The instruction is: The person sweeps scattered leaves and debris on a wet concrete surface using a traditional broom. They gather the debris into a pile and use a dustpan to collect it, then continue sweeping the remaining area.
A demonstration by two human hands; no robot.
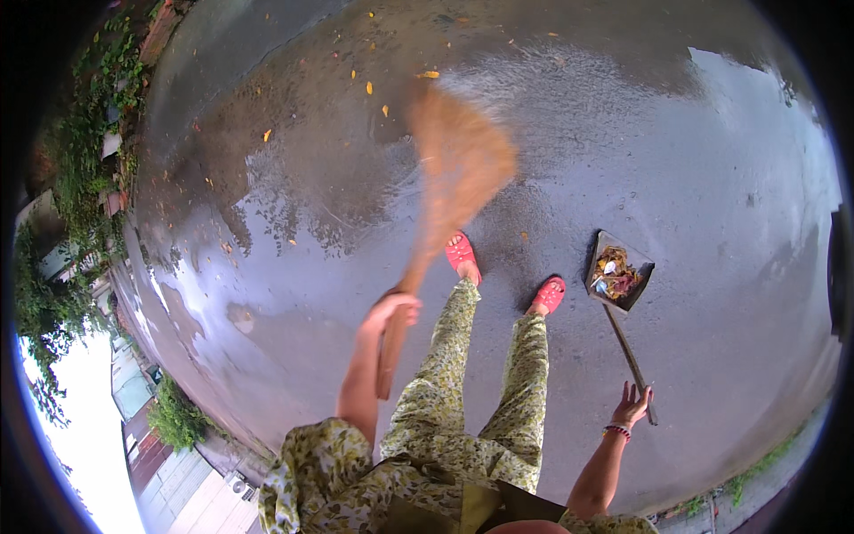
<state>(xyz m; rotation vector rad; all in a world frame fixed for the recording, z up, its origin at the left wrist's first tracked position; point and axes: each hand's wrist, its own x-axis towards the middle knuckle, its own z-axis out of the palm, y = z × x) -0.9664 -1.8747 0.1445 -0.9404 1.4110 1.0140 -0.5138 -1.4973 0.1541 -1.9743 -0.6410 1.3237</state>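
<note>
My left hand (393, 310) is wrapped round the wooden handle of a broom (458, 169). Its wide straw-coloured head fans out ahead of my feet and is smeared by motion, so I cannot tell whether the bristles touch the ground. On the right, my right hand (631, 406) holds the upper end of a long-handled dustpan (648, 278), its fingers partly spread about the stick. Inside the pan lies a heap of litter (616, 274): brown leaves, a pale scrap and some reddish bits. The pan is beside my right foot.
Wet, shiny pavement (712, 178) spreads all round, with a puddle (311, 196) at the left. Several yellow leaves (369, 87) are scattered ahead. My feet wear red sandals (550, 294). Green plants (84, 178) line the left edge; a kerb with grass (738, 485) is at lower right.
</note>
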